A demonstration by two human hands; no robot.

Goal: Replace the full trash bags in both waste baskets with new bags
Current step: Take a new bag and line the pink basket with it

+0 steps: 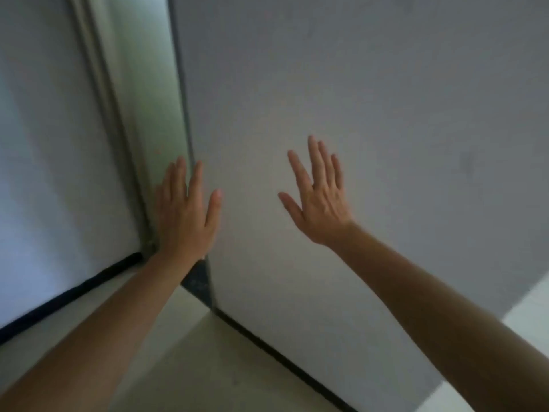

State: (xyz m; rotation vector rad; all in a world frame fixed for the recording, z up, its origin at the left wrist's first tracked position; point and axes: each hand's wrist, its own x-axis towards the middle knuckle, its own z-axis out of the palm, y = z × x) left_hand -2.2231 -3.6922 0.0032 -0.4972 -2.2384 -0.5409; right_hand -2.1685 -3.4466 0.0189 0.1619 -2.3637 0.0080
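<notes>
Both hands raised, fingers spread and gripping nothing: left hand at the door edge toward 9 o'clock, right hand flat toward the door at 3 o'clock. No waste baskets or trash bags in sight. Probably still walking between rooms; next, getting past the door to reach a basket.

I log: both forearms cut off at the lower edge; left hand hides the door edge beside it.
</notes>
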